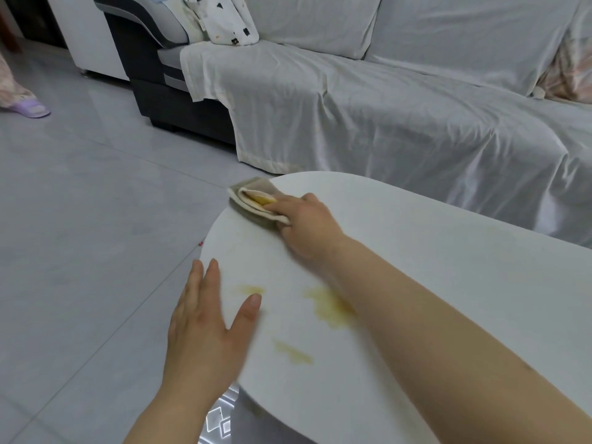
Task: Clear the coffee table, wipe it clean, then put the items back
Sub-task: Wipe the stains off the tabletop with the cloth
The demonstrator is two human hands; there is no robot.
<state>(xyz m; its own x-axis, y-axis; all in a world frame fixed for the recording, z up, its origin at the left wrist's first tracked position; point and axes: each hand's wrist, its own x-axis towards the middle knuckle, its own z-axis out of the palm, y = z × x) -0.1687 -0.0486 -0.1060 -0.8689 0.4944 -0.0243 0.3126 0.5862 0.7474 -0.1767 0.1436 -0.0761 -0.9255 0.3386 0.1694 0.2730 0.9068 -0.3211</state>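
White coffee table (448, 267) streaked with yellow stains (331, 306); at the table's far edge, a beige-and-cream cloth (253, 193), yellowed in its fold. Beyond the table, a white sheet (384, 107) over a black-and-grey sofa (150, 91)

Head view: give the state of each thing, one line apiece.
coffee table: bare of items, stained.
yellow smears: unwiped, on the near end.
cloth: folded, yellow-stained, at the table's far rim.
right hand: holds the cloth down.
left hand: flat, fingers straight, at the table's edge.
sofa: draped in a white sheet.
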